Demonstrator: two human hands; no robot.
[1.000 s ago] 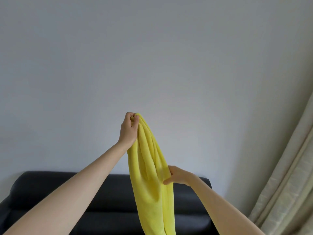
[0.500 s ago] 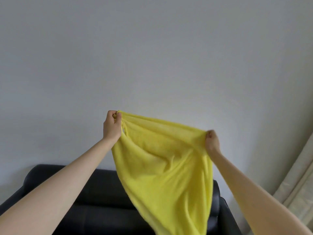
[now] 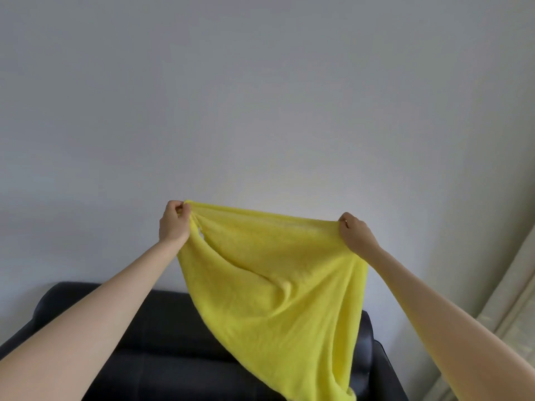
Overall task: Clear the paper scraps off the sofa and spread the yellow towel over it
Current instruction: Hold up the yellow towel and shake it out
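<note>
The yellow towel (image 3: 275, 285) hangs in the air in front of me, stretched along its top edge and drooping in folds below. My left hand (image 3: 173, 225) pinches its upper left corner. At the upper right corner, my right hand (image 3: 354, 231) grips the edge. Behind and below the towel stands the black sofa (image 3: 150, 337), its backrest against the wall. The towel and my arms hide much of the seat. No paper scraps show in this view.
A plain grey wall (image 3: 260, 96) fills most of the view behind the sofa. A pale curtain (image 3: 509, 308) hangs at the far right, beside the sofa's right arm (image 3: 385, 369).
My right hand slid up from the towel's side to its top edge and moved right. The towel went from a bunched hanging strip to a wide stretched sheet.
</note>
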